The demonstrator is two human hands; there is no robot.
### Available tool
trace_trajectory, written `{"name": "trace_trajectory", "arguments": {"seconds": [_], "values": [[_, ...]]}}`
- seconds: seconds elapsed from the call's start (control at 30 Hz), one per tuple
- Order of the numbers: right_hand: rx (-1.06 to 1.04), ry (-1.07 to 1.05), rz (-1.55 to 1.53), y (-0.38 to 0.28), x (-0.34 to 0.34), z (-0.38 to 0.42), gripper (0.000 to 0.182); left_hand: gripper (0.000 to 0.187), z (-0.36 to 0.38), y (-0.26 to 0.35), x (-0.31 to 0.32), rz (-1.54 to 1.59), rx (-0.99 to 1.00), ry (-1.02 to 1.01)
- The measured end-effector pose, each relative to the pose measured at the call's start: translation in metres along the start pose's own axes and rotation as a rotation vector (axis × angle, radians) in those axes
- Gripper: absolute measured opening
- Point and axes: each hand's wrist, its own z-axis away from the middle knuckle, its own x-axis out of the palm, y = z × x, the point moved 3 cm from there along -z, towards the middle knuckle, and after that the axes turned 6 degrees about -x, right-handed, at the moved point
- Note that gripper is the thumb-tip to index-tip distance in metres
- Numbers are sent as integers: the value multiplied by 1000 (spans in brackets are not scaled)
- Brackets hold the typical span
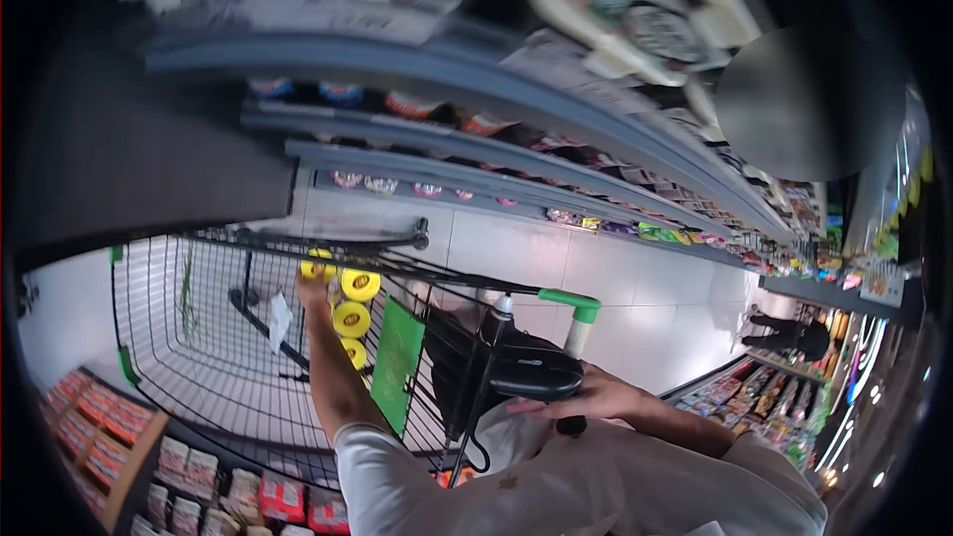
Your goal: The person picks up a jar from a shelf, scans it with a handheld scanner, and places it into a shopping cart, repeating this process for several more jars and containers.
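Our left hand (314, 283) grips a pack of yellow rolls (349, 316) at the rim of the shopping cart (199, 337); our right hand (586, 399) lies loosely curled on a black bag (521, 367) by the green handle (571, 306). We judge that the pack could catch on the wire rim and slip, or the cart could roll away.

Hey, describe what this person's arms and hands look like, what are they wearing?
Both hands are bare: no gloves, and no rings or watch that I can make out. The left hand and right hand extend from bare forearms. A white short-sleeved shirt covers the upper arms; its sleeves end near the elbows.
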Motion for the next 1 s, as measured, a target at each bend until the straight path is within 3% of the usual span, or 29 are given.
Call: {"name": "trace_trajectory", "arguments": {"seconds": [0.13,0.2,0.23,0.33,0.37,0.43,0.53,0.6,0.67,0.8,0.87,0.93,1.0], "values": [[13,37,67,6,-1,4,46,71,62,72,4,-616,129,314],[21,44,15,1,4,8,41,65,82,83,-5,-544,362,335],[-8,35,42,-5,7,9,39,60,102,100,-10,-478,388,309],[57,15,38,-9,9,16,54,42,181,160,-19,-332,551,336],[-33,42,10,-4,9,18,44,37,222,195,-15,-347,600,363],[5,7,-7,24,-5,7,44,30,306,267,-4,-373,682,429],[-36,-73,-71,28,-8,6,44,26,403,360,23,-284,1089,446],[-43,-121,-57,31,-11,4,43,22,479,435,51,-162,1249,359],[-42,-178,-58,30,-14,6,40,27,555,507,77,-120,1461,338],[-25,-200,19,24,-21,20,43,51,656,615,125,74,1610,220],[-35,-198,68,19,-27,29,42,66,682,658,143,96,1625,287],[-189,-200,31,2,-25,55,42,83,681,694,152,74,1631,364],[-300,-195,1,-4,-31,70,43,95,693,720,158,-93,1511,451]]}}
